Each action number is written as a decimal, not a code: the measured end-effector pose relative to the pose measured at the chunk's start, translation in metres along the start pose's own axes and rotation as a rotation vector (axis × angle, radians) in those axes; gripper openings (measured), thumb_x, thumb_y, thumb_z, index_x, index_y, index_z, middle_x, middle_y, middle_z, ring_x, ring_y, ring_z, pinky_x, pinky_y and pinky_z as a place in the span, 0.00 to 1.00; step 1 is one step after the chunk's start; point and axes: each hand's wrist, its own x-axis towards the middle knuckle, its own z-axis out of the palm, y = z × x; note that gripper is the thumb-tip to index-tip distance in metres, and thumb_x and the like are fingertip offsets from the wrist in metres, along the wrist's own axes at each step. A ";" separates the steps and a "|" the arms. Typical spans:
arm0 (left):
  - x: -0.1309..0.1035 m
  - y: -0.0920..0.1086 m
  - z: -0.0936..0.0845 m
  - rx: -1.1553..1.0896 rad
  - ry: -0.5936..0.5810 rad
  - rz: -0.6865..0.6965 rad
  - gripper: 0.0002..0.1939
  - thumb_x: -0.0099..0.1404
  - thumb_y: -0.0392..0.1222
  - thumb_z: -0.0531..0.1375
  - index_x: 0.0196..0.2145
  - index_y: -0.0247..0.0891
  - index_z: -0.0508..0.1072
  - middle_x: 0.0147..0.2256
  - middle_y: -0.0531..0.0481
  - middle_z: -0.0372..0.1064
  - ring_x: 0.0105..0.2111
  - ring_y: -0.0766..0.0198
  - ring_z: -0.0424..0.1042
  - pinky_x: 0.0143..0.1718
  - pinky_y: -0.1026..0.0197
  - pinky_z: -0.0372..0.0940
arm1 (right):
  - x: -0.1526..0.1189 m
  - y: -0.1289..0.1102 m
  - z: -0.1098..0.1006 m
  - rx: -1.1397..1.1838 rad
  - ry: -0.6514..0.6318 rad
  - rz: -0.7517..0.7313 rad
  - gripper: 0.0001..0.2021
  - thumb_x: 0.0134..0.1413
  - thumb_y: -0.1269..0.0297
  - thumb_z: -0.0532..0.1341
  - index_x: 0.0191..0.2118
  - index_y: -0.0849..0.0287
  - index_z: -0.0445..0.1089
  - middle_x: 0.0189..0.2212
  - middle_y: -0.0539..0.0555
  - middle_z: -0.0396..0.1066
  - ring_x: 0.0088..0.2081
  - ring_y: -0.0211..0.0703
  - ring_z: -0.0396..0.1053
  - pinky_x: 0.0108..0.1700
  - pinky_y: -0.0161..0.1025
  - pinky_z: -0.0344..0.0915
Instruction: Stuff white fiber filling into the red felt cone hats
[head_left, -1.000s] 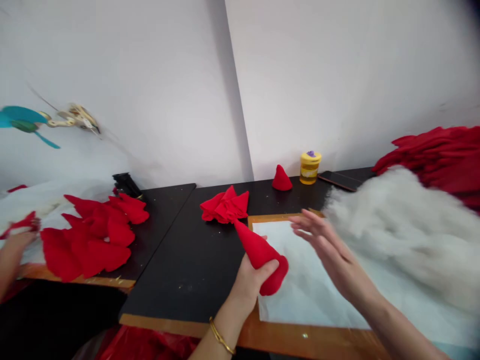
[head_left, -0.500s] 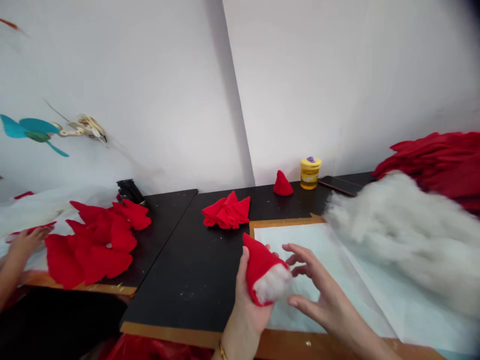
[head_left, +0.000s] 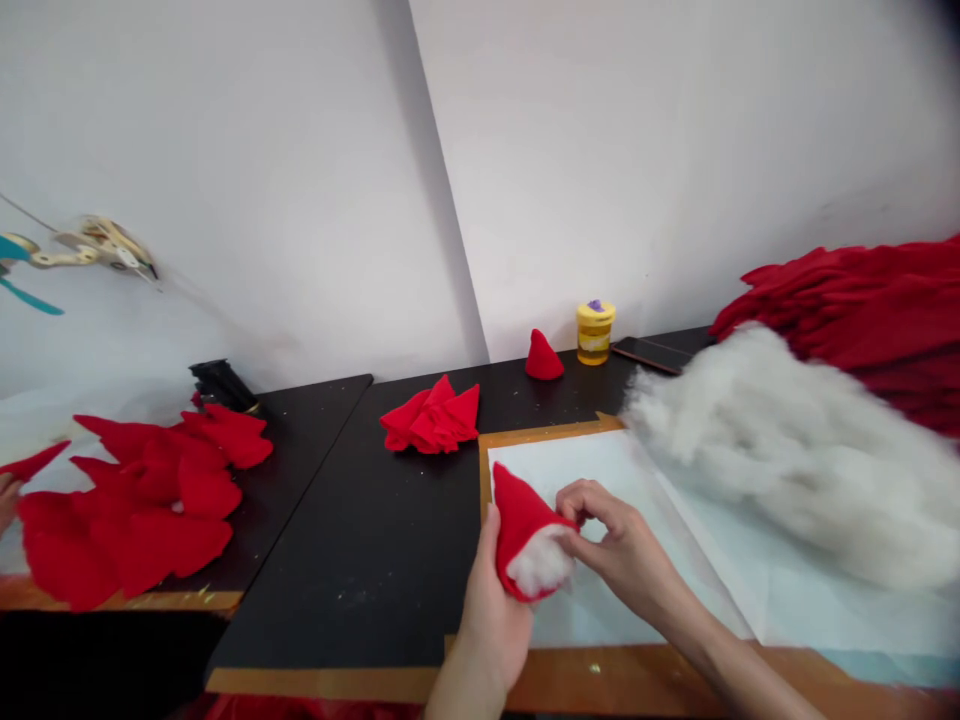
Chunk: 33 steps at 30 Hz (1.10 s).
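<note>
Fingers of the right hand (head_left: pixel 611 535) pinching the rim of a red cone (head_left: pixel 521 520).
Left hand (head_left: pixel 495 610) clasps the cone, white stuffing (head_left: pixel 541 562) showing at its opening.

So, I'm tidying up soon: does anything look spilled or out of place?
Only slightly: pale specks dot the black tabletop, perhaps stray lint. The yellow-lidded jar stands upright, and nothing looks damaged.

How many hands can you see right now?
3: the left hand cups the stuffed red cone, the right hand pinches it at the open end, and a co-worker's hand shows at the left edge. Another may be out of view.
</note>
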 end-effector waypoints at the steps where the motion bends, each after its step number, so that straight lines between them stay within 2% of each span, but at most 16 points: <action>1: 0.000 -0.001 -0.003 0.075 0.026 0.070 0.37 0.62 0.58 0.65 0.63 0.37 0.63 0.60 0.37 0.67 0.58 0.46 0.68 0.51 0.51 0.69 | 0.001 0.002 0.000 -0.028 0.002 0.013 0.10 0.57 0.66 0.61 0.27 0.53 0.59 0.29 0.48 0.67 0.32 0.42 0.63 0.34 0.39 0.60; 4: 0.001 -0.001 -0.012 0.382 0.049 0.263 0.47 0.52 0.45 0.73 0.65 0.43 0.56 0.61 0.37 0.65 0.55 0.46 0.71 0.50 0.52 0.70 | 0.005 0.006 0.002 -0.060 -0.004 0.033 0.13 0.57 0.63 0.61 0.26 0.53 0.56 0.24 0.46 0.61 0.28 0.40 0.58 0.30 0.37 0.56; 6: 0.004 0.000 -0.014 0.554 0.055 0.312 0.44 0.50 0.37 0.72 0.61 0.40 0.60 0.57 0.37 0.70 0.52 0.49 0.74 0.50 0.54 0.69 | 0.006 0.007 0.005 -0.054 -0.012 0.033 0.14 0.56 0.63 0.61 0.25 0.53 0.54 0.23 0.45 0.59 0.27 0.39 0.57 0.30 0.37 0.55; 9: 0.007 0.002 -0.014 0.702 0.145 0.345 0.31 0.52 0.36 0.69 0.53 0.38 0.65 0.47 0.41 0.75 0.44 0.54 0.76 0.46 0.57 0.69 | 0.005 0.008 0.007 -0.017 -0.047 0.037 0.14 0.56 0.66 0.60 0.26 0.53 0.53 0.25 0.45 0.60 0.28 0.38 0.57 0.32 0.36 0.56; 11: 0.009 0.002 -0.013 0.745 0.216 0.351 0.28 0.51 0.36 0.69 0.49 0.37 0.66 0.42 0.44 0.76 0.40 0.56 0.76 0.42 0.60 0.69 | 0.003 0.008 0.004 0.077 -0.109 0.055 0.11 0.56 0.66 0.61 0.28 0.54 0.56 0.29 0.46 0.62 0.31 0.39 0.60 0.34 0.36 0.59; 14: 0.011 -0.001 -0.012 0.751 0.231 0.324 0.26 0.50 0.35 0.69 0.46 0.37 0.67 0.37 0.47 0.76 0.37 0.58 0.75 0.39 0.61 0.69 | -0.002 0.008 -0.003 0.288 -0.206 0.153 0.09 0.58 0.58 0.62 0.36 0.54 0.61 0.34 0.49 0.65 0.35 0.41 0.65 0.37 0.37 0.65; 16: 0.013 -0.004 -0.012 0.770 0.211 0.304 0.24 0.50 0.35 0.68 0.44 0.38 0.67 0.35 0.49 0.76 0.35 0.59 0.75 0.37 0.62 0.68 | -0.005 0.008 -0.006 0.306 -0.179 0.234 0.12 0.60 0.52 0.61 0.36 0.54 0.61 0.32 0.48 0.64 0.33 0.41 0.64 0.34 0.36 0.65; 18: 0.017 -0.008 -0.013 0.813 0.210 0.300 0.21 0.49 0.35 0.68 0.41 0.38 0.67 0.33 0.51 0.75 0.32 0.60 0.73 0.35 0.63 0.67 | -0.007 0.010 -0.005 0.204 -0.102 0.269 0.13 0.61 0.51 0.59 0.32 0.54 0.60 0.26 0.46 0.62 0.29 0.40 0.62 0.31 0.36 0.61; 22: 0.026 -0.014 -0.017 0.882 0.253 0.322 0.16 0.49 0.37 0.67 0.35 0.40 0.67 0.25 0.57 0.68 0.25 0.65 0.66 0.27 0.66 0.60 | -0.014 0.021 0.007 -0.030 0.007 0.136 0.10 0.59 0.60 0.59 0.28 0.53 0.59 0.24 0.47 0.64 0.27 0.40 0.62 0.30 0.37 0.60; 25: 0.029 -0.017 -0.020 0.907 0.265 0.341 0.12 0.51 0.36 0.65 0.31 0.41 0.66 0.23 0.59 0.65 0.24 0.66 0.64 0.26 0.66 0.57 | -0.021 0.029 0.012 -0.122 0.071 0.059 0.07 0.56 0.66 0.57 0.29 0.53 0.59 0.25 0.47 0.65 0.27 0.40 0.64 0.31 0.37 0.62; 29: 0.022 -0.018 -0.022 0.972 0.256 0.362 0.11 0.49 0.32 0.63 0.31 0.40 0.68 0.28 0.55 0.68 0.30 0.61 0.68 0.33 0.63 0.60 | -0.024 0.034 0.012 -0.097 -0.011 0.092 0.04 0.54 0.67 0.58 0.33 0.53 0.60 0.26 0.47 0.66 0.27 0.41 0.66 0.31 0.37 0.64; 33: 0.007 -0.013 -0.026 1.118 0.146 0.353 0.16 0.50 0.28 0.61 0.38 0.41 0.69 0.35 0.50 0.73 0.36 0.58 0.71 0.39 0.61 0.62 | -0.023 0.036 0.010 -0.212 -0.068 0.042 0.09 0.49 0.75 0.55 0.30 0.53 0.56 0.26 0.46 0.64 0.27 0.40 0.64 0.30 0.36 0.61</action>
